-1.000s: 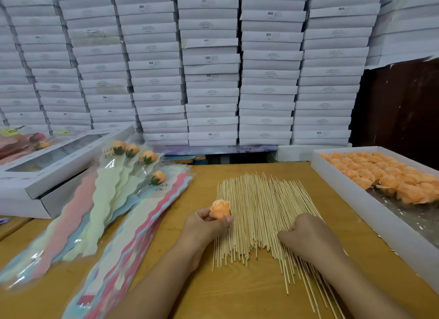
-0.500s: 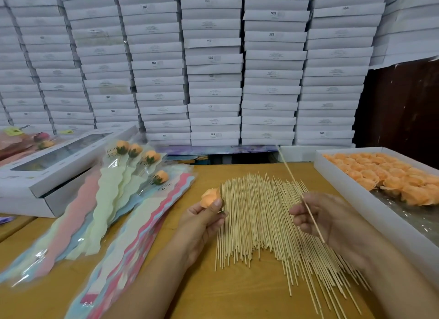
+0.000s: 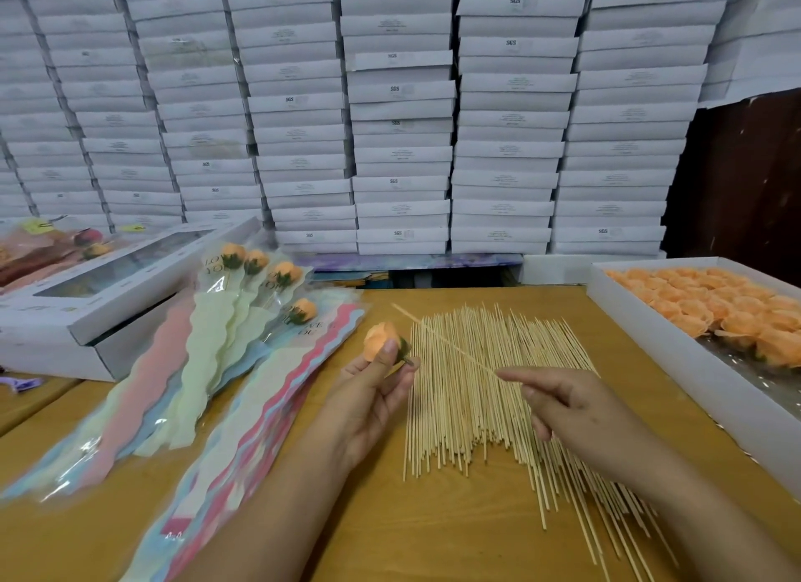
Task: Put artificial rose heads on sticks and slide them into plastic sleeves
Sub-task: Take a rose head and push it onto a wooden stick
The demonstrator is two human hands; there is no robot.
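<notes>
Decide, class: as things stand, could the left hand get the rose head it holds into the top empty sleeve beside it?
Probably not yet. The left hand grips the rose head close to the sleeve pile, with nothing between, but the stick in the right hand isn't attached.

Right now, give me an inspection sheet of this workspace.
Surface: wooden table, partly covered.
Job's things: rose head and single stick held apart; loose stick pile; tray of rose heads; four sleeved roses on a stack of plastic sleeves.
Clutter: window-lid box at the left.
Grippers: left hand grips the rose head; right hand pinches the stick.
Cables: nothing seen.
Surroundings: stacked white boxes behind the table.
</notes>
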